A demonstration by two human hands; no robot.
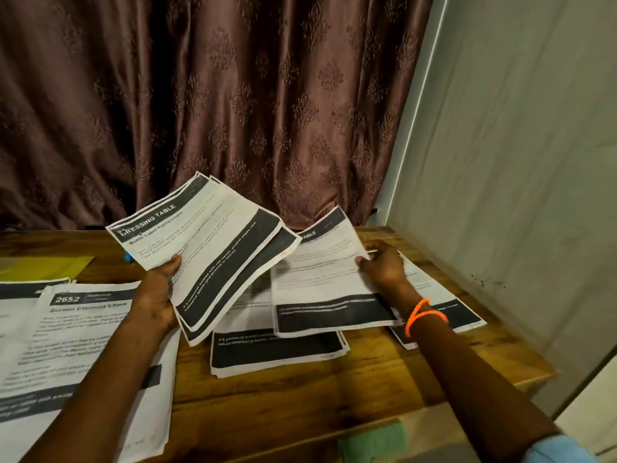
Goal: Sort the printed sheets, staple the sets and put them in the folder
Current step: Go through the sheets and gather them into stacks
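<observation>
A wooden table [384,389] carries the paperwork. Along its left edge lie overlapping printed sheets [83,345], the top one headed "2652". Near the middle sits a stack of sheets [277,352] with dark bands at the bottom. Another pile [444,305] lies toward the right edge. At the far left corner rests a yellow folder [43,267], with a small blue object [127,256] just beside it.

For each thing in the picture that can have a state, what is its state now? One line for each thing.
Left hand: grips a fanned set of sheets.
Fanned set: lifted off the table, tilted, a few sheets slightly offset.
Right hand: pinches a single sheet by its right edge.
Single sheet: held above the middle pile, blurred.
Middle pile: flat on the table.
Left pile: flat, printed side up.
Right pile: flat, partly hidden by the arm.
</observation>
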